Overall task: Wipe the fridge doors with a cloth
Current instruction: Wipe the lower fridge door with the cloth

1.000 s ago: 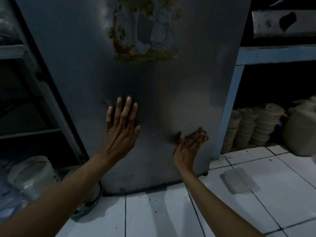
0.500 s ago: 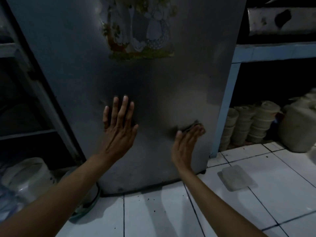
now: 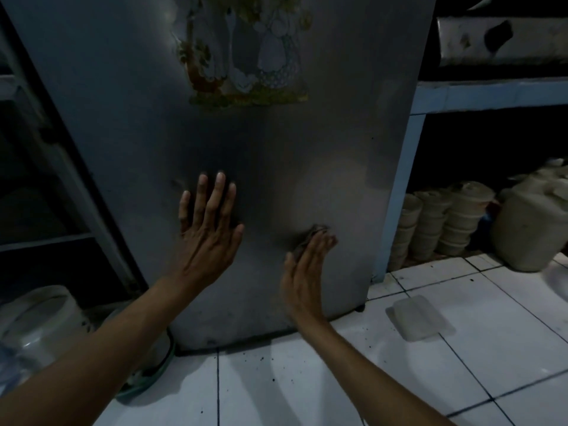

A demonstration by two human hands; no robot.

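Pressing flat against the grey fridge door [image 3: 322, 149], the left hand [image 3: 209, 238] spreads straight fingers and holds nothing. At its three o'clock, the right hand [image 3: 302, 272] pins a dark cloth [image 3: 310, 236] to the door under extended fingers.

The scene is dim and bluish. A soft pale glare lies on the fridge door [image 3: 276, 149], and arm shadows fall on the white floor tiles [image 3: 461, 348]. Shelves at the edges bend, and dark corners lose detail.
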